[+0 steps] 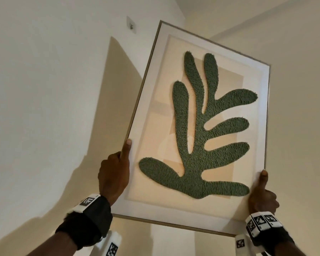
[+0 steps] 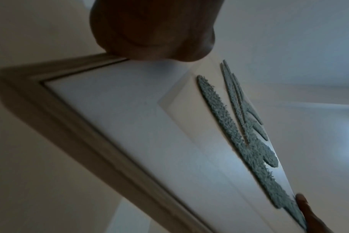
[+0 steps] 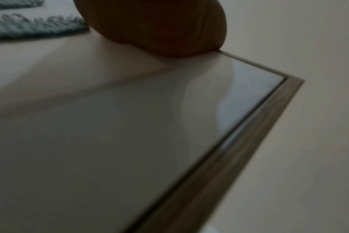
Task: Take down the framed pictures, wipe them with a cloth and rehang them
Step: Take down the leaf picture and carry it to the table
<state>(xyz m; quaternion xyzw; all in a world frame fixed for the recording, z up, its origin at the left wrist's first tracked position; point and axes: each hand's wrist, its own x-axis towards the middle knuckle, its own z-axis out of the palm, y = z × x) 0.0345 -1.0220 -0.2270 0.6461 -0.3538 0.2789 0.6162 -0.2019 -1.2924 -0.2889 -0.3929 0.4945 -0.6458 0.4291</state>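
A framed picture [image 1: 201, 126] with a green tufted leaf shape on a beige mat and a thin wooden frame is held up high, tilted with its top leaning right. My left hand [image 1: 116, 169] grips its lower left edge, thumb on the glass. My right hand [image 1: 262, 193] grips the lower right edge, thumb up along the frame. In the left wrist view the frame corner [image 2: 36, 82] sits under my thumb [image 2: 149, 31]. The right wrist view shows the other lower corner [image 3: 289, 85] below my thumb [image 3: 159, 26]. A wall hook [image 1: 131, 25] sticks out of the wall up left of the frame.
Plain white walls [image 1: 44, 108] meet at a corner behind the picture, with the ceiling above. The frame casts a shadow on the left wall. A pale strip of wall or furniture [image 1: 172, 241] shows below the frame.
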